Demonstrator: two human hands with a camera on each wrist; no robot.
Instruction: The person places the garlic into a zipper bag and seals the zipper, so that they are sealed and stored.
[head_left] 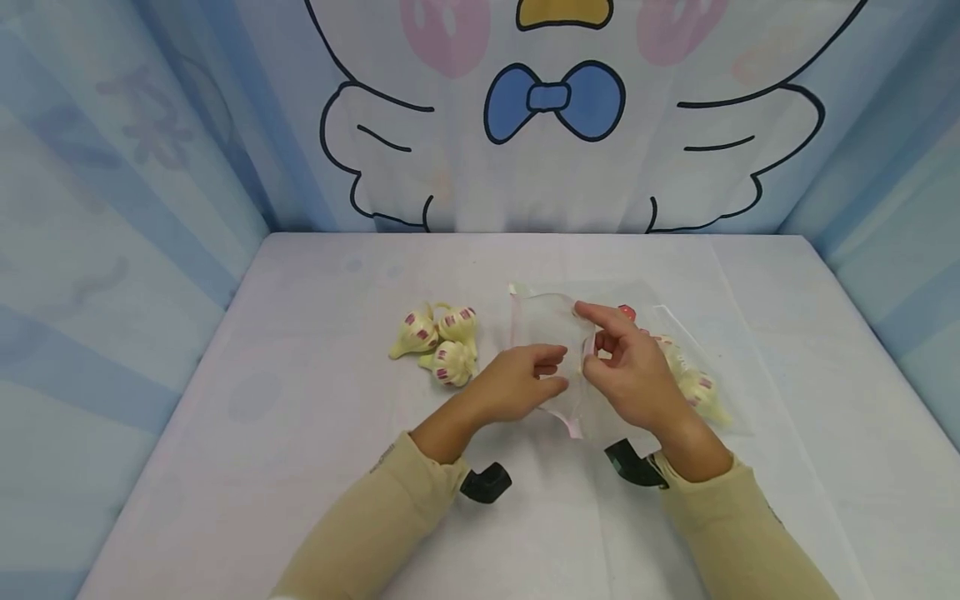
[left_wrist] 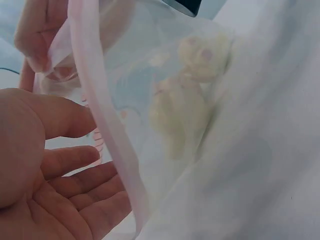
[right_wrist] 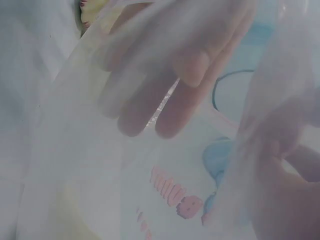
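Note:
A translucent plastic bag (head_left: 547, 321) with a pink rim (left_wrist: 92, 70) lies on the table, its mouth to the left. My right hand (head_left: 633, 371) pinches the rim between thumb and fingers and lifts it. At the mouth, my left hand (head_left: 517, 383) holds nothing, its fingers loosely extended; in the left wrist view they reach behind the pink rim. Inside the bag are cream garlic bulbs (head_left: 701, 392) with purple marks, partly hidden by the right hand. Three similar garlic bulbs (head_left: 453, 364) lie grouped left of the bag. The right wrist view sees the left hand (right_wrist: 160, 95) through hazy film.
A white cloth covers the table (head_left: 300, 467). Behind it hangs a curtain (head_left: 555, 183) with a cartoon print, and blue-striped curtains (head_left: 97, 275) stand at the sides. Black straps (head_left: 486, 483) stick out at both wrists. The bag carries a pink fishbone-like print (right_wrist: 172, 192).

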